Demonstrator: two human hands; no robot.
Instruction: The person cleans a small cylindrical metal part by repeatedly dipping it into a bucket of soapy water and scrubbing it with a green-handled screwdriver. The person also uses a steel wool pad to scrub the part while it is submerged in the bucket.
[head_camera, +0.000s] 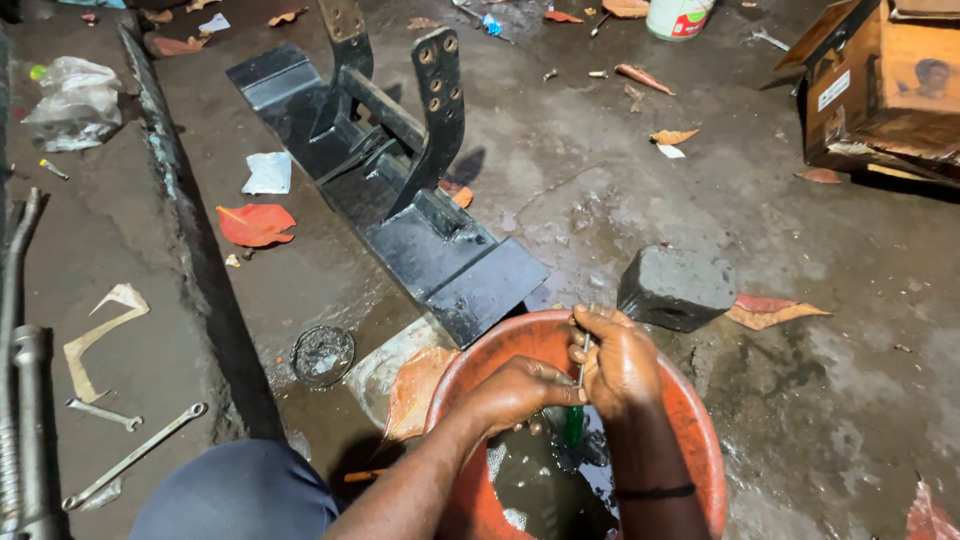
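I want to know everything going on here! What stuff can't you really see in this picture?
Head view:
- The small part in the right hand: its fingers cover it.
- The green-handled tool in the left hand: its tip is hidden behind the right hand.
- The orange basin: the bottom edge cuts it off, and murky liquid hides its floor.
- The cardboard box: cut off at the right edge.

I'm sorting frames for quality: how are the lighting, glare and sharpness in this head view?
Head view: harsh light from near the camera, corners falling dark; wet glare on the grey concrete floor; the black metal bracket casts a short shadow; both hands, left hand and right hand, over the round orange plastic basin look sharp; slight wide-angle bending at the edges.
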